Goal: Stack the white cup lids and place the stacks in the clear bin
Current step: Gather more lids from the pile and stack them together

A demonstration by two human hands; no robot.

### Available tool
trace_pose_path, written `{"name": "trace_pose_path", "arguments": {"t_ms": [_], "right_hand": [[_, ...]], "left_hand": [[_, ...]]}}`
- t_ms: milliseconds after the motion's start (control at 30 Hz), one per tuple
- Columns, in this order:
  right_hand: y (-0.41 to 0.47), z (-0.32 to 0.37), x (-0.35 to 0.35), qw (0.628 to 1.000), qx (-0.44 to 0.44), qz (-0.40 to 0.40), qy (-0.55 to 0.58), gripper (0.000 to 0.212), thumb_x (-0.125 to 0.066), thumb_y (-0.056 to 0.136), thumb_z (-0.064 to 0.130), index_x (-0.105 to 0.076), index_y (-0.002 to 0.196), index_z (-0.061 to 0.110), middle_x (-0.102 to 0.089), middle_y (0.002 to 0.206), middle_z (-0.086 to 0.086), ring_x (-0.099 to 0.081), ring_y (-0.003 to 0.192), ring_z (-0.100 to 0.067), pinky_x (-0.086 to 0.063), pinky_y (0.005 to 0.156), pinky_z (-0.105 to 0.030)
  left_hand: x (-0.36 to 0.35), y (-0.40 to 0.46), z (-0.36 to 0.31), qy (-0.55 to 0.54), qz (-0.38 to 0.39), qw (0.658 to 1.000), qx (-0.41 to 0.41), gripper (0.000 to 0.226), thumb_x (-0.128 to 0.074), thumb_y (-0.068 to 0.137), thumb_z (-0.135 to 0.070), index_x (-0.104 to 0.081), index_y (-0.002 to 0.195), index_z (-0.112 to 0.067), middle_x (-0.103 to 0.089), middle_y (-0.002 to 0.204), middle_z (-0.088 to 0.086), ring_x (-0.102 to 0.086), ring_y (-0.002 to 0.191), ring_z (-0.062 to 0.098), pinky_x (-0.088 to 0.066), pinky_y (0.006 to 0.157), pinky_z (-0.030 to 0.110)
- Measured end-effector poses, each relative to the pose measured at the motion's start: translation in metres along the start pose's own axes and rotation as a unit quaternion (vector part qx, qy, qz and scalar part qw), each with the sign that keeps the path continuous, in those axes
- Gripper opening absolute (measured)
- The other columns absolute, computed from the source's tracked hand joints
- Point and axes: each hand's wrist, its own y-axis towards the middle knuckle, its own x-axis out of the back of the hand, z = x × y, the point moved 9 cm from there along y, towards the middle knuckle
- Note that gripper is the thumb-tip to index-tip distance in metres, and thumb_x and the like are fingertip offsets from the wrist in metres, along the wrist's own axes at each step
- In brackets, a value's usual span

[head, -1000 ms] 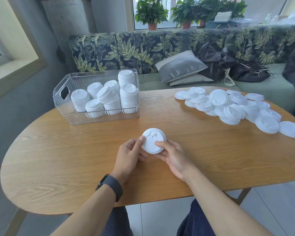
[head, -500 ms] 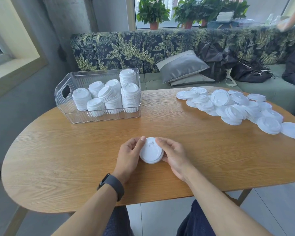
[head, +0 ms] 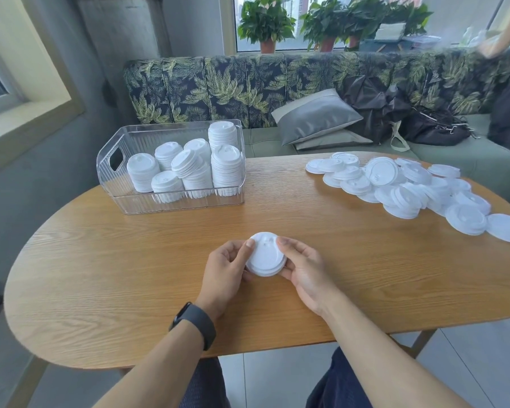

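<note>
We held a small stack of lids [head: 266,259] low over the counter [head: 100,275], our left hand [head: 224,272] and right hand [head: 302,267] curled around its sides. Many stacks [head: 189,169] already stood in the clear bin [head: 171,206]. A big pile of loose lids [head: 401,187] still waited, well apart on the right. We could not count the lids we held.
</note>
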Motion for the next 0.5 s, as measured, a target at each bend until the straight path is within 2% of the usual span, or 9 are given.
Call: {"name": "trace_pose_path", "arguments": {"t_ms": [133,300,433,500], "right_hand": [[0.000,0.001,0.003,0.999,-0.001,-0.018,0.039,0.019,-0.068,0.097,0.017,-0.068,0.112,0.005,-0.076,0.108,-0.015,-0.073,0.099,-0.022,-0.060,0.083,-0.038],[-0.003,0.004,-0.002,1.000,-0.003,0.012,0.008,0.034,-0.073,0.093,0.014,-0.066,0.124,0.002,-0.076,0.116,-0.016,-0.074,0.107,-0.026,-0.059,0.087,-0.036],[-0.003,0.005,-0.005,1.000,0.000,0.016,-0.004,0.033,-0.072,0.093,0.009,-0.066,0.125,0.002,-0.077,0.114,-0.015,-0.075,0.106,-0.026,-0.060,0.085,-0.033],[-0.003,0.005,-0.006,1.000,0.002,0.014,-0.007,0.030,-0.071,0.093,0.009,-0.068,0.123,0.003,-0.077,0.114,-0.014,-0.074,0.107,-0.026,-0.059,0.087,-0.034]], "left_hand": [[0.000,0.002,0.002,-0.010,-0.003,1.000,0.002,0.021,-0.062,0.103,-0.033,-0.074,0.108,-0.017,-0.079,0.087,0.003,-0.071,0.076,0.018,-0.061,0.066,0.035],[0.009,0.004,0.007,-0.014,-0.043,0.999,0.001,0.025,-0.059,0.105,-0.032,-0.072,0.113,-0.013,-0.079,0.092,0.005,-0.071,0.075,0.017,-0.062,0.063,0.033],[0.014,0.005,0.010,-0.017,-0.071,0.997,0.001,0.025,-0.061,0.103,-0.034,-0.069,0.117,-0.014,-0.078,0.101,0.006,-0.075,0.088,0.023,-0.063,0.068,0.036],[0.015,0.003,0.008,0.026,-0.080,0.996,-0.024,0.025,-0.062,0.103,-0.033,-0.065,0.123,-0.019,-0.075,0.112,0.001,-0.073,0.097,0.014,-0.063,0.079,0.034]]}}
